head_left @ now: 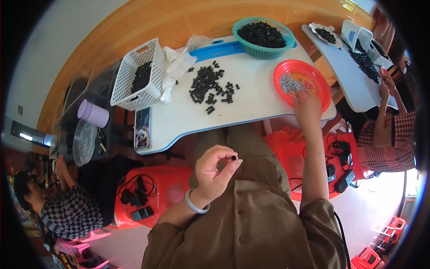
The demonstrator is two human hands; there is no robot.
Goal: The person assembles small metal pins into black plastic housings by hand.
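Observation:
Above my lap, my left hand [216, 172] pinches a small black cylindrical piece [234, 158] between thumb and forefinger. My right hand [307, 106] reaches into the red plastic bowl [323, 83] at the table's right side. Its fingertips touch a heap of small silvery metal parts [291, 83]; whether they grip one is hidden. Loose black pieces like the held one lie in a pile [208, 85] in the middle of the white table [251, 98].
A white basket [156, 67] of black pieces stands at left beside crumpled white plastic [177, 65]. At the back is a green basket [264, 54] full of black pieces. A phone [143, 130] lies at the left edge. Co-workers sit on both sides, near red stools [172, 179].

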